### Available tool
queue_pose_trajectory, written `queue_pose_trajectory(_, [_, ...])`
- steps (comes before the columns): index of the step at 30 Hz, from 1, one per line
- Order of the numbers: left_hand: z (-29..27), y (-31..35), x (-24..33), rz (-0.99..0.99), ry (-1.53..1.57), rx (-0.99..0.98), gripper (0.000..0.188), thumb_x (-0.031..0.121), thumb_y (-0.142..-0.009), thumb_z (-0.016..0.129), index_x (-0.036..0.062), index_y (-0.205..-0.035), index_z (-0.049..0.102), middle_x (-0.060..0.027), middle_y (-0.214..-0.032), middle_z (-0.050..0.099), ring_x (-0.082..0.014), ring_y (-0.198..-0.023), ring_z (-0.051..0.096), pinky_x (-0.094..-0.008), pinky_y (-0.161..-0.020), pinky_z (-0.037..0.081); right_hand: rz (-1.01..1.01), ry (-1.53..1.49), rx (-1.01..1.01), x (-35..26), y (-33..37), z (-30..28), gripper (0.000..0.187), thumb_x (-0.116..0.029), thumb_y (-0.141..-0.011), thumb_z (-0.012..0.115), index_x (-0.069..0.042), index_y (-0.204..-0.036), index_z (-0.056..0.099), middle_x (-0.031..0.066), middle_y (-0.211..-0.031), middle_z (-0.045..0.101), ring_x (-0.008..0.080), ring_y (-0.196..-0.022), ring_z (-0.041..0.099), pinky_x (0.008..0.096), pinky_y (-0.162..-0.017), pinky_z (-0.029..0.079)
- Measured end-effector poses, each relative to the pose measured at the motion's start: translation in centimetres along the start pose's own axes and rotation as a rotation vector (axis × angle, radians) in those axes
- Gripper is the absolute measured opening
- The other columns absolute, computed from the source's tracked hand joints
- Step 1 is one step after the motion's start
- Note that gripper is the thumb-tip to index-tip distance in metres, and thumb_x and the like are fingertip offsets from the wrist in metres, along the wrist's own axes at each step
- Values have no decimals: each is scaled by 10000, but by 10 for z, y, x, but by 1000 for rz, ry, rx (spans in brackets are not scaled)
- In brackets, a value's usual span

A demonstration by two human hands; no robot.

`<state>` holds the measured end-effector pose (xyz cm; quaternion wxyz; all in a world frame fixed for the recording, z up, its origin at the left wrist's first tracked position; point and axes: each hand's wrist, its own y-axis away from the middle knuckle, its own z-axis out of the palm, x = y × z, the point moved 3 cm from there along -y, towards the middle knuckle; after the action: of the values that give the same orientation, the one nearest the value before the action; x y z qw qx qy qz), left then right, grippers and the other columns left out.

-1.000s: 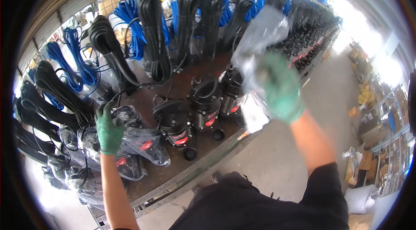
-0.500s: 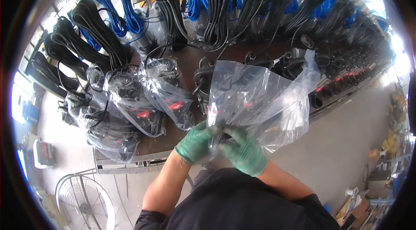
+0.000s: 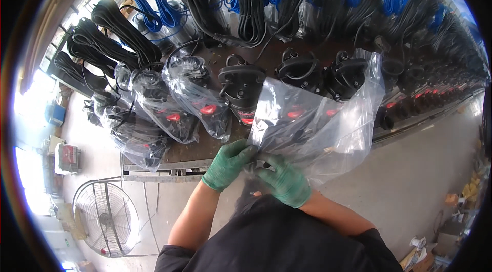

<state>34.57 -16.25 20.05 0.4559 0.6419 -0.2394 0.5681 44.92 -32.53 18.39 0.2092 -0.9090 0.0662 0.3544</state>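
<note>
A large clear plastic bag (image 3: 328,123) spreads up and to the right from my two green-gloved hands, over the table's front edge. My left hand (image 3: 227,163) pinches its near left corner between thumb and fingers. Close beside it, my right hand (image 3: 286,179) has its fingers bent on the same edge of the bag. Just beyond stands an uncovered black pump (image 3: 242,85) with a handle on top and a red label. Two more black pumps, one (image 3: 298,72) behind the bag's top edge and another (image 3: 344,76) to its right, are partly covered from view.
Pumps in clear bags (image 3: 197,103) lean at the left of the brown table (image 3: 205,150). Black cable coils (image 3: 192,0) and blue cable coils (image 3: 161,0) stand along the back. More pumps (image 3: 420,100) line the right. A floor fan (image 3: 105,218) stands at lower left.
My view has shifted, so the table and fan sit differently in the picture. Both hands stay on the bag, whose upper part has swung slightly right, uncovering more of the nearest pump.
</note>
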Motion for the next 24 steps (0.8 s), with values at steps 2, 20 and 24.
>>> queue_pose_trajectory(2, [7,0,3,78,-70,50,223,217,-1034,660,-1,-1011,696,1,-853,648,-63,-790,556,-271,-683,480,-89,57,100,-2,2,-6,239,-220,-870,791,-133,-1081,719,65,-1320,640,269,-969,698,426,-763,600])
queue_pose_trajectory(20, [15,12,-62,144,686,99,190,187,-1041,664,18,-1126,679,-89,-1017,743,-192,-950,717,-342,-843,589,835,-1120,243,28,-3,-22,141,-172,-1047,651,-59,-1132,662,34,-1056,729,137,-936,714,293,-813,587])
queue_pose_trajectory(24, [21,12,-92,86,598,67,253,72,-988,720,10,-1226,660,-69,-1113,731,-162,-991,702,-337,-904,578,473,-758,159,38,15,-12,175,-152,-1005,710,-48,-1123,632,46,-1042,709,136,-924,685,303,-799,569])
